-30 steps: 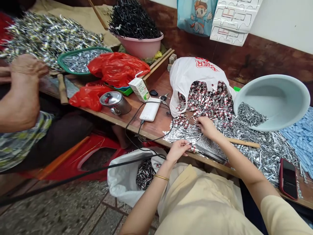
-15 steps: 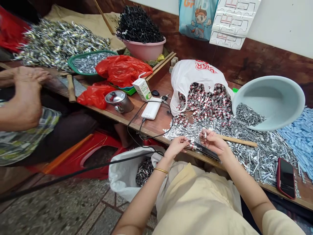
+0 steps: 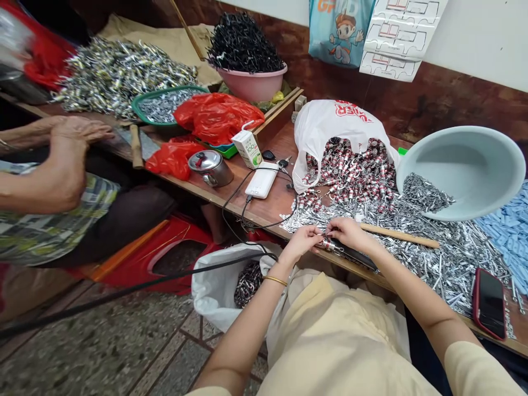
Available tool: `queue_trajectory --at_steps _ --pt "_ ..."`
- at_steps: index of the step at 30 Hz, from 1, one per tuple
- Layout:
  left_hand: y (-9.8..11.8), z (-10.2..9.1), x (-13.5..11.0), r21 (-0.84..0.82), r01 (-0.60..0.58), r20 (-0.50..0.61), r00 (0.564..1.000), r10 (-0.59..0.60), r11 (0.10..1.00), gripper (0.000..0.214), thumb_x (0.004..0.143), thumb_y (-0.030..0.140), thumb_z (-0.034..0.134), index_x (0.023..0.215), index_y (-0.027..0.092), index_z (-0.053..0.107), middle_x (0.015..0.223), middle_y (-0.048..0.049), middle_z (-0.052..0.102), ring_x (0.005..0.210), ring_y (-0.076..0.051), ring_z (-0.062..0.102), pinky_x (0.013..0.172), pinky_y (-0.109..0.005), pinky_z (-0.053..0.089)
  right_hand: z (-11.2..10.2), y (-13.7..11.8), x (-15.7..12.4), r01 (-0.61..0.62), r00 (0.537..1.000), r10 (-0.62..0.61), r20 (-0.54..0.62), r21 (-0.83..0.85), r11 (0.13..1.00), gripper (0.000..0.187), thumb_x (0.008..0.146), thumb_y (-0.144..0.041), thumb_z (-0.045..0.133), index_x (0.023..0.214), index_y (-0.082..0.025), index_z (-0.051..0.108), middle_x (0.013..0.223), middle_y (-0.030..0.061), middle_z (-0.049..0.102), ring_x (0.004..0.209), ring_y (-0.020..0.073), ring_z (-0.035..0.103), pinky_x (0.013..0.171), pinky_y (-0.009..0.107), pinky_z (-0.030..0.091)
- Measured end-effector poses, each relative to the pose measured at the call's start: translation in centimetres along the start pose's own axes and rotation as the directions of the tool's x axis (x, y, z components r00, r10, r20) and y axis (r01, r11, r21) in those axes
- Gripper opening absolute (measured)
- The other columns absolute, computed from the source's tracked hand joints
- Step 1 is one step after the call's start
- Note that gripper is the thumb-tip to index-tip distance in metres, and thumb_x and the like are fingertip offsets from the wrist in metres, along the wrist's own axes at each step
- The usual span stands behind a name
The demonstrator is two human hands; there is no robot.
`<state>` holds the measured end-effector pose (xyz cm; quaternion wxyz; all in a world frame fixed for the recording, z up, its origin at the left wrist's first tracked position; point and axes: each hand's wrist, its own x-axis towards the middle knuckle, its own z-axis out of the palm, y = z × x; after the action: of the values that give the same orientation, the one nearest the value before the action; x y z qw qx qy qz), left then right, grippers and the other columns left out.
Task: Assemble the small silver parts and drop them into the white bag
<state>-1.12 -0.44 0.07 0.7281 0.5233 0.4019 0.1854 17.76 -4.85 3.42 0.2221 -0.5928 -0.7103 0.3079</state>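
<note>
My left hand [image 3: 303, 242] and my right hand [image 3: 348, 232] meet at the table's front edge, both pinched on a small red-and-silver metal piece [image 3: 329, 243] held between them. Just behind lies a heap of loose silver metal parts [image 3: 433, 247]. A white plastic bag [image 3: 338, 124] behind it spills several red-and-silver pieces [image 3: 350, 173]. A wooden stick [image 3: 400, 235] lies across the silver heap, to the right of my right hand.
A grey basin [image 3: 466, 165] tilts at the right, blue pieces [image 3: 505, 231] beside it. A red phone [image 3: 489, 302], power bank [image 3: 262, 180], drink carton [image 3: 247, 148] and metal pot [image 3: 210, 166] lie about. Another person's arm [image 3: 53, 165] is at left. A white floor bag [image 3: 225, 286] holds parts.
My right hand came back from the spilled pile by the bag to the front edge and joined my left hand on the small piece. The view shifted slightly.
</note>
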Motion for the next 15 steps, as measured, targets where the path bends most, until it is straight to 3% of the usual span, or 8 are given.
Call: queue_trajectory --at_steps 8,15 --pt "-0.1 0.3 0.0 -0.106 0.017 -0.018 1.000 -0.019 0.994 0.017 0.070 0.017 0.078 0.075 0.014 0.062 0.065 0.0023 0.064 0.061 -0.011 0.064 0.063 -0.024 0.057 1.0 -0.1 -0.5 -0.005 0.999 0.002 -0.046 -0.071 0.997 0.018 0.082 -0.001 0.063 0.080 -0.018 0.068 0.086 0.0041 0.071 0.086 0.0183 0.063 0.080 0.029 0.044" --pt "-0.6 0.4 0.2 -0.109 -0.002 -0.025 1.000 -0.001 0.994 0.014 0.072 0.017 0.075 0.076 0.014 0.063 0.069 0.0008 0.066 0.064 -0.013 0.065 0.065 -0.027 0.058 1.5 -0.1 -0.4 -0.030 0.997 0.022 -0.069 -0.120 0.992 0.017 0.082 -0.002 0.065 0.078 -0.019 0.066 0.086 0.0048 0.070 0.086 0.0197 0.062 0.078 0.029 0.043"
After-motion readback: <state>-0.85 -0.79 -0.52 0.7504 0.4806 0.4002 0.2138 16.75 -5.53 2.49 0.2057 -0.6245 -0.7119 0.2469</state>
